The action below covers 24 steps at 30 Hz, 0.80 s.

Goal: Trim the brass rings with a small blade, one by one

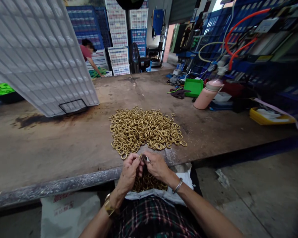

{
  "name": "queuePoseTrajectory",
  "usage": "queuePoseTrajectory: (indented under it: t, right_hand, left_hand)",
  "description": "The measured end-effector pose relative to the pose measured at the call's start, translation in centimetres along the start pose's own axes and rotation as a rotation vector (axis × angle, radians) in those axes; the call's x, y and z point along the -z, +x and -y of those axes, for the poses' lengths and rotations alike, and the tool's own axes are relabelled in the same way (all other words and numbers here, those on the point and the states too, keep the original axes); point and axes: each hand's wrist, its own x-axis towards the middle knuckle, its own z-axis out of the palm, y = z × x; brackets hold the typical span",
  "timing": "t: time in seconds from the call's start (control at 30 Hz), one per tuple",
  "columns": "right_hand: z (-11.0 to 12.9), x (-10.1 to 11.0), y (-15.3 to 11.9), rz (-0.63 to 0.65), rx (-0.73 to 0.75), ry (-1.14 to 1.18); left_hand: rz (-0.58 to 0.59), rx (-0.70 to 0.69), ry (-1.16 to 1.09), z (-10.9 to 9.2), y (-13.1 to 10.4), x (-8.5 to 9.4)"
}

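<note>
My left hand (129, 172) pinches a gold-coloured metal ring (140, 156) between thumb and fingertips. Close beside it, my right hand (159, 167) is closed on a small dark tool (145, 158) whose kind I cannot make out; its tip is at the ring. Just beyond both hands, a wide heap of gold rings (144, 129) lies on the brown tabletop (89, 148). Below my hands, more rings (149, 182) fill an open white sack (182, 183) at my lap, partly hidden by my hands and wrists.
A tall white ribbed panel (47, 56) leans at the left on the table. Towards the right stand a pink bottle (205, 97), a green tray (193, 87) and a yellow tray (270, 117). Behind the table, a person (88, 54) bends near stacked crates (118, 56).
</note>
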Motion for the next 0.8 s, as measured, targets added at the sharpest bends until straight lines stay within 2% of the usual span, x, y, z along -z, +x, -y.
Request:
queuePoseTrajectory:
  t: [0.07, 0.27, 0.47, 0.67, 0.8]
  right_hand:
    - [-0.1, -0.2, -0.3, 0.041, 0.044, -0.094]
    - [0.2, -0.5, -0.5, 0.056, 0.021, -0.228]
    - [0.6, -0.4, -0.3, 0.111, -0.049, -0.328]
    - [1.1, -0.3, 0.1, 0.186, -0.122, -0.424]
    - [1.0, 0.6, 1.1, 0.187, -0.171, -0.433]
  left_hand:
    - [0.003, -0.01, 0.019, 0.0, 0.0, 0.0]
    - [0.01, -0.045, 0.08, 0.0, 0.0, -0.1]
    - [-0.002, -0.03, 0.103, 0.0, 0.0, -0.2]
    - [-0.019, -0.096, 0.177, -0.5, -0.3, -0.2]
    - [0.041, -0.093, 0.17, -1.3, -1.1, -0.8]
